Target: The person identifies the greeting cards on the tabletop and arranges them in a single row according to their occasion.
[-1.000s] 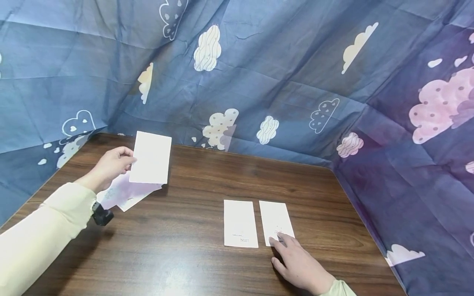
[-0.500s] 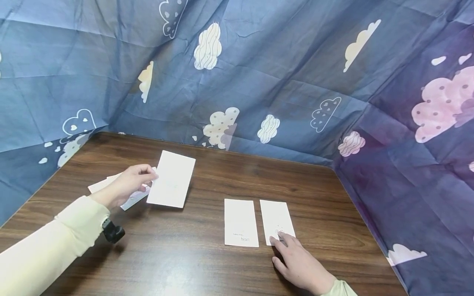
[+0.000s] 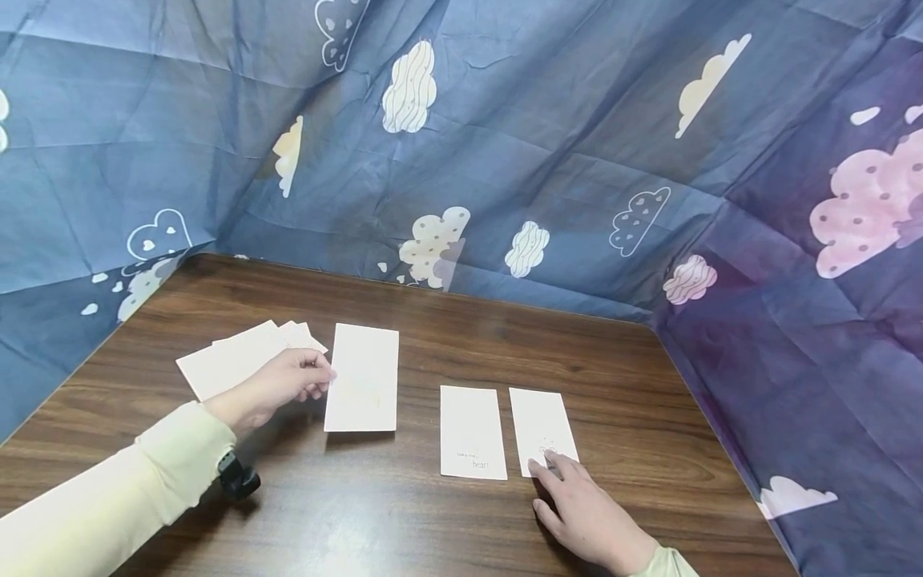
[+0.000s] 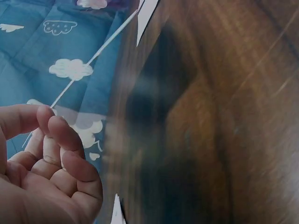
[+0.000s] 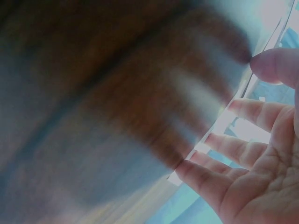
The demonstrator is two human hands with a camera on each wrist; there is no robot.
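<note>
My left hand point(image 3: 277, 387) pinches a white card point(image 3: 364, 377) by its left edge between thumb and fingers. The left wrist view shows that card nearly edge-on, above the tabletop with its shadow below. On the right, a flat white card point(image 3: 539, 421) with a small drawing near its lower end lies under the fingertips of my right hand point(image 3: 590, 517). Those fingers are extended and spread, touching the card's near end. Beside it lies another white card point(image 3: 469, 421), with "heart" printed at its lower right.
Several overlapping white cards point(image 3: 234, 357) lie fanned out at the left, partly behind my left forearm. The dark wood table point(image 3: 404, 521) meets a blue cloud-patterned cloth point(image 3: 490, 144) at the back and sides. A black wrist camera point(image 3: 238, 478) sits on my left wrist.
My left hand has carried its card rightward and lower, toward the two laid cards, uncovering the fanned cards at the left. My right hand has stayed in place.
</note>
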